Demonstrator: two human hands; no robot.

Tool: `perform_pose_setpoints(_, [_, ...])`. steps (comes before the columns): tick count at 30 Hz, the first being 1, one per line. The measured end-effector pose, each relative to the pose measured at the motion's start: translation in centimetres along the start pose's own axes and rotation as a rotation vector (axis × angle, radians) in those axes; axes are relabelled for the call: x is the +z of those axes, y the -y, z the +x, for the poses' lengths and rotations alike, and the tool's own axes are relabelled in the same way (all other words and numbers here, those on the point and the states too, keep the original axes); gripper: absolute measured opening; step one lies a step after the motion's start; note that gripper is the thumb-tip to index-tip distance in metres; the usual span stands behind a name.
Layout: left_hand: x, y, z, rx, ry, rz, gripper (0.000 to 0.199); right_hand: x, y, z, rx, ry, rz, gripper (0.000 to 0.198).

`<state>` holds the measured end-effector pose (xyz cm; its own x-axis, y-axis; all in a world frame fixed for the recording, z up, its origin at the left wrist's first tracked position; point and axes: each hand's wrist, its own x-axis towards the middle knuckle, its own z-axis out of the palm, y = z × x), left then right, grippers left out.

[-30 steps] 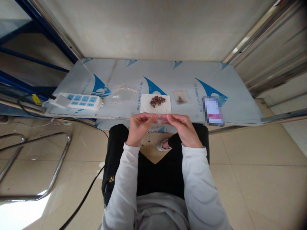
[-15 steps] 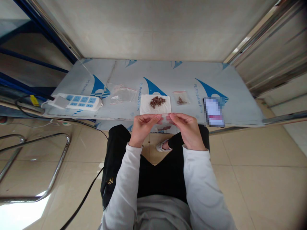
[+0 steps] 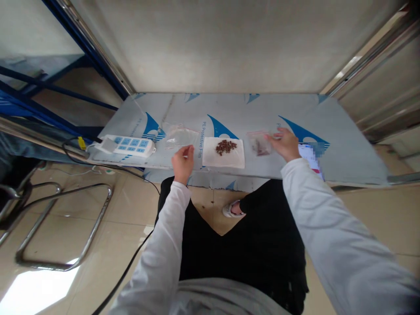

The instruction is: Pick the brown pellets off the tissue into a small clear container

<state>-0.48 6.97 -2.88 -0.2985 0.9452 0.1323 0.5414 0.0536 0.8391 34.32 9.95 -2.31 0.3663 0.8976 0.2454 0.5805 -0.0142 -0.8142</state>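
Note:
My right hand (image 3: 284, 143) pinches a small clear zip bag (image 3: 261, 146) holding dark brown pieces, by its right edge. This bag is low over the right side of the tabletop, where another small bag lay; the two overlap and I cannot tell them fully apart. My left hand (image 3: 183, 162) hovers at the table's front edge, its fingers curled together with nothing seen in them. Between the hands, a pile of brown capsules (image 3: 225, 147) rests on a white paper sheet (image 3: 236, 161). Clear empty-looking plastic bags (image 3: 180, 138) lie just beyond my left hand.
A white power strip (image 3: 133, 145) with blue sockets sits at the left of the film-covered table (image 3: 197, 103), its black cable hanging over the front. A phone (image 3: 310, 157) lies partly behind my right wrist. A metal-framed chair (image 3: 65, 227) stands on the floor at left.
My hands have parted from above my lap. The right one moved right with a small bag to the other bag's place; the left moved slightly left. The view has shifted.

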Motion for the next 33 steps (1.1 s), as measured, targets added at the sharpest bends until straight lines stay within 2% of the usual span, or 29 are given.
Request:
perform_pose_setpoints(3, [-0.1,2.0,3.8,-0.026,-0.113,0.149,0.03,0.1,-0.2,-0.4,-0.054,-0.115,-0.218,0.058])
perform_pose_setpoints(5, [0.1,2.8,5.5,-0.024,-0.127,0.225,0.031,0.4,0.3,-1.9,-0.102,-0.086,-0.253,0.053])
perform_pose_setpoints(8, [0.4,3.4,6.7,-0.009,-0.112,0.298,0.016,1.2,1.0,-4.4,-0.155,-0.025,-0.294,0.042])
perform_pose_setpoints(10, [0.4,3.5,7.1,-0.002,-0.115,0.321,0.008,2.1,1.3,-5.7,-0.183,-0.004,-0.295,0.038])
perform_pose_setpoints(14, [-0.5,2.7,7.0,0.011,-0.163,0.302,0.019,4.0,2.0,-7.4,-0.23,0.029,-0.278,0.034])
perform_pose_setpoints(18, [-1.4,0.7,4.5,0.054,-0.297,0.218,0.026,6.1,4.9,-9.3,-0.221,0.049,-0.123,0.031])
perform_pose_setpoints(20, [-1.3,-0.6,2.0,0.092,-0.329,0.118,0.028,7.3,7.6,-10.4,-0.135,0.128,0.102,0.035])
perform_pose_setpoints(22, [-0.8,-1.6,-1.1,0.109,-0.292,-0.199,0.029,8.3,10.3,-11.3,0.019,0.254,0.381,0.044])
perform_pose_setpoints(25, [-0.1,-2.4,-5.4,-0.044,-0.126,-0.598,0.03,8.9,13.4,-12.2,0.237,0.459,0.697,0.048])
perform_pose_setpoints(27, [0.1,-2.4,-7.3,-0.155,-0.039,-0.734,0.028,8.7,14.2,-12.5,0.323,0.538,0.772,0.044])
perform_pose_setpoints(31, [-0.2,-2.2,-8.7,-0.242,0.096,-0.953,0.024,8.0,13.4,-13.1,0.501,0.517,0.775,0.043])
perform_pose_setpoints(33, [-0.5,-2.2,-8.7,-0.273,0.15,-1.057,0.024,7.7,12.8,-13.6,0.572,0.633,0.834,0.043])
